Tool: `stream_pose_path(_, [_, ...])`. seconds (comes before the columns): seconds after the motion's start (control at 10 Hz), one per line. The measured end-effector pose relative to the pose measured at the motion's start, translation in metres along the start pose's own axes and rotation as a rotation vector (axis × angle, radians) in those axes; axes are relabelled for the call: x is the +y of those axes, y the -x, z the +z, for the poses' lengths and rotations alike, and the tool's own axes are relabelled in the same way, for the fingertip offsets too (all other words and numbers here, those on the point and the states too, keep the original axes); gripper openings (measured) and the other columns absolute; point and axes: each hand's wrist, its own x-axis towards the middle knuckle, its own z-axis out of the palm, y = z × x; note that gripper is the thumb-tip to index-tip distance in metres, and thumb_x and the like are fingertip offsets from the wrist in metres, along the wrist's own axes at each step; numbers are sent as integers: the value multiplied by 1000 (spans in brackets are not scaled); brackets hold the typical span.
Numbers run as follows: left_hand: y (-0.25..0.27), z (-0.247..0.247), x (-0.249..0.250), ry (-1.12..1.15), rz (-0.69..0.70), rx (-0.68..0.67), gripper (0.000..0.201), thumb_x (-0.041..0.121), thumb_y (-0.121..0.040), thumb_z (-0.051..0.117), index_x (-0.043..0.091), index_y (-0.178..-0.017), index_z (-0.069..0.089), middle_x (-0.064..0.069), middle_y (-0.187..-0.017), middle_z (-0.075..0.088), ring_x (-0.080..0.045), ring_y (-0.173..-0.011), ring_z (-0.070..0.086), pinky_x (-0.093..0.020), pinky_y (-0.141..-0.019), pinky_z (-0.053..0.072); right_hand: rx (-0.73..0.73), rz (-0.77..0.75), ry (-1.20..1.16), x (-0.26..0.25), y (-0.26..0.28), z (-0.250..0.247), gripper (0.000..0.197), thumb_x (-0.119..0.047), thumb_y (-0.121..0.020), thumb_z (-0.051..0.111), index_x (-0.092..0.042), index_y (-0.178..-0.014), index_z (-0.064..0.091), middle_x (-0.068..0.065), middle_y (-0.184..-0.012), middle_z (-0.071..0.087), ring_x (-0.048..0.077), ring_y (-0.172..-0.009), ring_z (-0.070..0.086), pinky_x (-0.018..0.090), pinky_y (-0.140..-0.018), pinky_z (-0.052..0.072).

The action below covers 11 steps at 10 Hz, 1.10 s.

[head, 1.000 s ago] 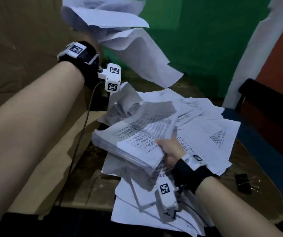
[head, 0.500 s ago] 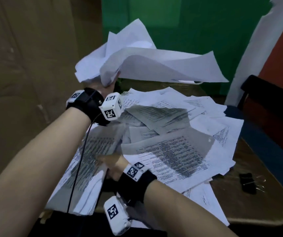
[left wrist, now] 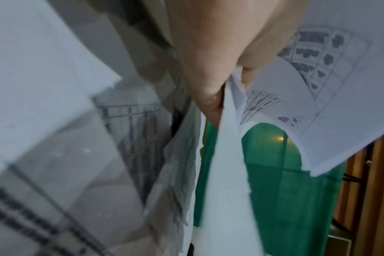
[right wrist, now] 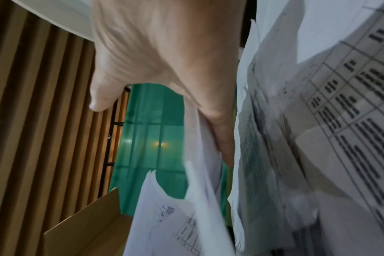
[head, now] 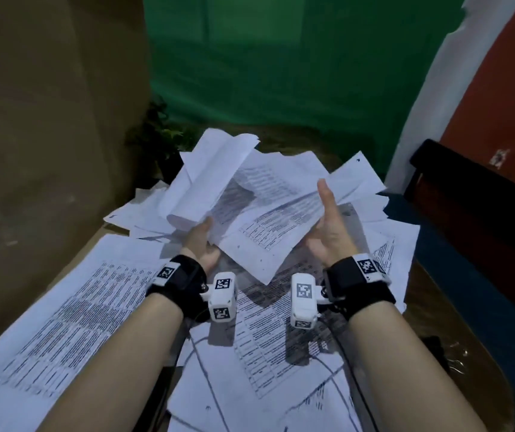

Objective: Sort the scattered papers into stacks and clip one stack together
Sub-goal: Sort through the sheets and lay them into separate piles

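Observation:
White printed papers (head: pixel 296 322) lie scattered over the wooden table (head: pixel 427 310). A flatter stack (head: pixel 63 322) lies at the near left. My left hand (head: pixel 201 244) holds a loose, curled bundle of sheets (head: pixel 250 207) above the heap; in the left wrist view its thumb (left wrist: pixel 208 86) pinches the bundle's edge (left wrist: pixel 228 173). My right hand (head: pixel 328 226) is at the bundle's right side, thumb up. Its straight fingers (right wrist: pixel 219 129) lie flat against the sheets (right wrist: pixel 318 121). Black binder clips (head: pixel 437 350) lie on the table at the near right, away from both hands.
A brown board wall (head: pixel 47 120) stands close on the left, a green sheet (head: pixel 281 73) hangs behind the table. A dark plant (head: pixel 159 135) sits at the far left corner. A black seat (head: pixel 468 194) stands to the right. An open cardboard box (right wrist: pixel 88 225) shows in the right wrist view.
My left hand came down from high up with its sheets to just above the heap. My right hand left the stack at the near left and rose to the bundle's right side.

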Motion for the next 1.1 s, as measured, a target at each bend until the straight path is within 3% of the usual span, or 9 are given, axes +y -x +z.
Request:
stream_pose_path(0.1, [-18, -15, -17, -14, -65, -63, 29, 21, -95, 52, 7, -119, 57, -20, -117, 66, -32, -103, 66, -50, -70, 57, 338, 91, 223, 13, -39, -37, 7, -16, -89, 61, -9, -92, 60, 11, -96, 63, 22, -76, 62, 31, -72, 52])
stream_pose_path(0.3, [-45, -34, -18, -20, 38, 34, 42, 25, -100, 46, 3, -136, 48, -13, -129, 59, -32, -115, 59, -51, -98, 45, 500, 254, 376, 25, -64, -82, 15, -3, -82, 64, -8, -70, 55, 8, -73, 48, 25, -59, 47, 30, -53, 43])
stream_pose_path(0.4, [-57, -46, -17, -43, -25, 80, 47, 28, -97, 54, 3, -137, 48, -12, -131, 59, -29, -121, 56, -49, -108, 39, 541, 204, 264, 23, -66, -95, 34, -14, -60, 75, -7, -88, 56, 11, -76, 53, 24, -55, 52, 31, -50, 48])
stream_pose_path(0.5, [-60, -49, -15, -5, -43, 93, 41, 25, -98, 51, 0, -131, 52, -13, -125, 63, -29, -114, 60, -47, -104, 43, 835, -170, 442, 9, -61, -94, 71, -27, -68, 71, -22, -134, 43, 5, -123, 57, 21, -99, 62, 29, -88, 52])
stream_pose_path(0.6, [-54, -44, -13, 12, -3, 49, 39, 25, -100, 48, -2, -128, 51, -16, -124, 62, -29, -107, 62, -45, -90, 50, 883, -440, 381, -8, -47, -78, 48, -13, -87, 58, -18, -132, 45, 5, -120, 56, 14, -98, 57, 12, -81, 45])
stream_pose_path(0.8, [-44, -42, -15, -115, 3, -37, 41, 32, -98, 50, 2, -126, 55, -12, -117, 69, -25, -105, 67, -38, -102, 46, 152, 395, 130, 24, -42, -43, 45, -39, -87, 69, -4, -107, 49, 21, -95, 71, 33, -86, 70, 34, -72, 57])
stream_pose_path(0.9, [-40, -38, -19, -140, 39, -73, 32, 36, -99, 45, 10, -114, 56, 0, -101, 72, -14, -82, 73, -30, -80, 58, 201, 352, 122, 43, -46, -30, 23, -22, -91, 68, -4, -99, 55, 12, -76, 71, 22, -60, 68, 36, -68, 60])
stream_pose_path(1.0, [-36, -32, -18, -19, 13, -129, 51, 47, -97, 39, 10, -130, 52, -15, -117, 67, -29, -105, 66, -44, -80, 58, 345, 295, 265, 46, -50, -34, 6, -6, -96, 54, -1, -95, 50, 9, -52, 57, 12, -36, 52, 27, -43, 53])
stream_pose_path(1.1, [-40, -34, -14, 34, -23, -36, 56, 47, -98, 38, 5, -133, 48, -20, -133, 56, -33, -118, 57, -50, -90, 49, 470, 229, 495, 27, -51, -60, 5, -11, -88, 47, -11, -82, 46, 13, -68, 40, 15, -51, 48, 25, -49, 41])
